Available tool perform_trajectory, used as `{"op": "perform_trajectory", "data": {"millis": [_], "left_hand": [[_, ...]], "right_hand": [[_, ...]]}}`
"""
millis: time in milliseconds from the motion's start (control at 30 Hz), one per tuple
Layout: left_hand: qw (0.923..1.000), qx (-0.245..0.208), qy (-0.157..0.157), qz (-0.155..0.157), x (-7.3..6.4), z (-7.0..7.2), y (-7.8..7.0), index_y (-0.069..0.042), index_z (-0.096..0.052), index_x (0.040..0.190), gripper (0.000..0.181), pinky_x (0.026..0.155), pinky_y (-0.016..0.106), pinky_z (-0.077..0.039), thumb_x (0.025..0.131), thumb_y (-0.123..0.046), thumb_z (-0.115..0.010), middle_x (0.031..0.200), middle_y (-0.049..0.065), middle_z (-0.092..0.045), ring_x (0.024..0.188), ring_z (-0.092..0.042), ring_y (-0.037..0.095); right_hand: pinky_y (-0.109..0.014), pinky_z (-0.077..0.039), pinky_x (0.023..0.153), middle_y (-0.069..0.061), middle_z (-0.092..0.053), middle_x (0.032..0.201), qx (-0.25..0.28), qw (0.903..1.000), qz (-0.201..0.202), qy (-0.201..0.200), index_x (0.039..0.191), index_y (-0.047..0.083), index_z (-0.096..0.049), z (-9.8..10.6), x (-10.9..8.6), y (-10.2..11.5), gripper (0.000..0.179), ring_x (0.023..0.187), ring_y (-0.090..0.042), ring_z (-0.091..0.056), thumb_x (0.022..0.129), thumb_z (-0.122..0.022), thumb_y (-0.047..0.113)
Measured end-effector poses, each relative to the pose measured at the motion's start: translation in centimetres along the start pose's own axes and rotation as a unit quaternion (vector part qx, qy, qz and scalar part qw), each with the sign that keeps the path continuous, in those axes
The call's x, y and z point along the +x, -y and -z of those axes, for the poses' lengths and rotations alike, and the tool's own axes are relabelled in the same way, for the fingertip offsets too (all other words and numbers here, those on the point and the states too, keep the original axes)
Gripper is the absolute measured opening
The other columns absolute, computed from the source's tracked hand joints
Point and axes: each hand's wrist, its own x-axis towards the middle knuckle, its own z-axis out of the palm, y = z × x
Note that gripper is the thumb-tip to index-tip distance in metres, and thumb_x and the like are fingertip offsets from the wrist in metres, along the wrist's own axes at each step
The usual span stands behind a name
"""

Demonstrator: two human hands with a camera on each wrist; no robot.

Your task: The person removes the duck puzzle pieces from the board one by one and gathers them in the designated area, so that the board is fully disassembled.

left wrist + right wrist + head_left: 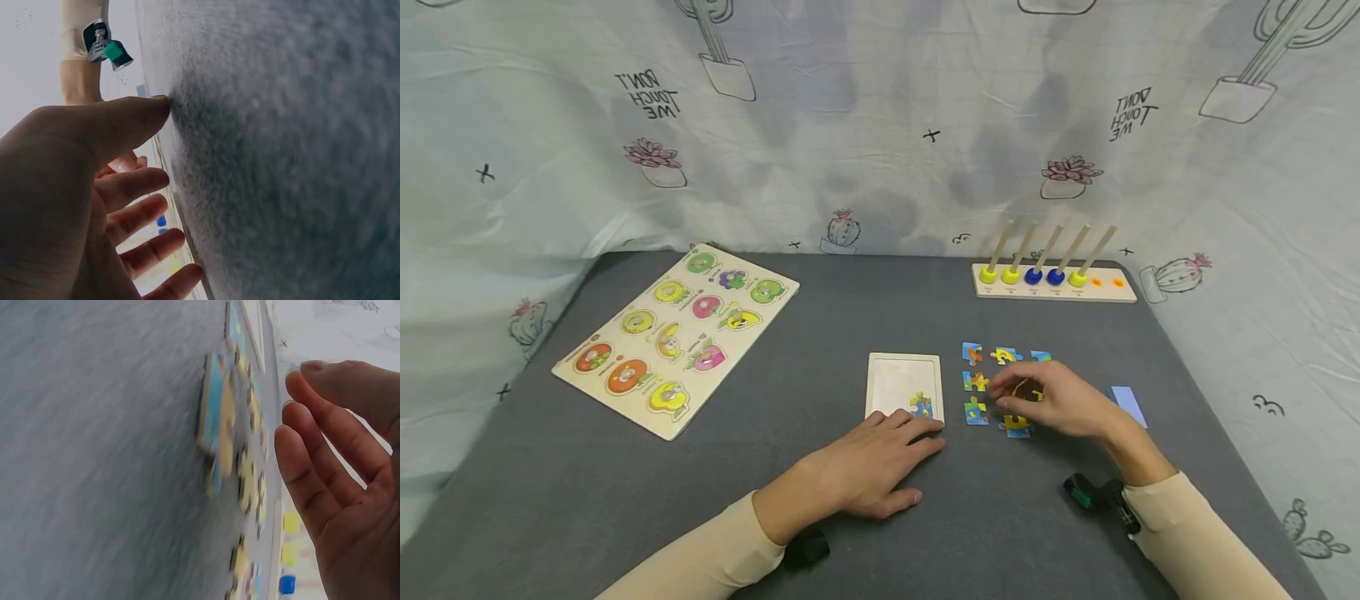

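Note:
My left hand [880,458] rests flat by the near edge of a small wooden puzzle tray [891,379], its fingers spread and fairly straight. One blue-and-yellow jigsaw piece [921,405] lies in the tray's near right corner. To the right, my right hand [1063,402] hovers over several loose jigsaw pieces [976,382], fingers gently bent and thumb close to the index finger. In the right wrist view nothing shows between these fingertips [294,447], and a blue-edged piece [215,409] lies on the table below. The right hand partly hides some pieces in the head view.
A wooden fruit puzzle board [681,333] lies at the left. At the back right stands a peg counting board [1052,287] with upright rods and yellow and blue rings. A pale blue card [1128,406] is right of my right hand. Patterned cloth [880,125] hangs behind the table.

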Motion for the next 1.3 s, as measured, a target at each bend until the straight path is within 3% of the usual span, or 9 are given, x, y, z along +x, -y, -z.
{"op": "perform_trajectory", "data": {"millis": [367,767,1300], "left_hand": [[0.9998,-0.006,-0.009,0.018,-0.8,0.0,1.1,-0.021,-0.048,0.153,0.059,0.107,0.043,-0.044,0.100,-0.044,-0.062,0.158,0.001,-0.043,0.141,-0.043,0.021],[0.9982,-0.021,0.002,0.056,-2.0,0.4,2.3,-0.021,-0.048,0.153,0.054,0.109,0.049,-0.039,0.104,-0.042,-0.057,0.160,0.005,-0.040,0.144,-0.037,0.024],[0.9973,-0.029,0.003,0.067,-2.9,0.3,3.8,-0.023,-0.046,0.155,0.059,0.110,0.055,-0.039,0.102,-0.045,-0.061,0.163,0.008,-0.037,0.148,-0.034,0.029]], "right_hand": [[-0.031,-0.058,0.080,-0.004,-0.075,0.107,0.028,0.9984,0.037,0.033,0.117,0.007,-0.071,-1.6,3.2,0.9,0.019,0.096,-0.013,-0.072,0.099,-0.069,0.009],[-0.034,-0.056,0.081,0.000,-0.073,0.112,0.016,0.9977,0.031,0.059,0.120,0.012,-0.071,-3.2,6.0,2.3,0.020,0.094,-0.010,-0.067,0.100,-0.069,0.013],[-0.035,-0.057,0.083,0.002,-0.073,0.116,-0.004,0.9950,0.028,0.096,0.121,0.014,-0.072,-4.1,7.8,2.7,0.021,0.093,-0.012,-0.069,0.100,-0.068,0.013]]}}
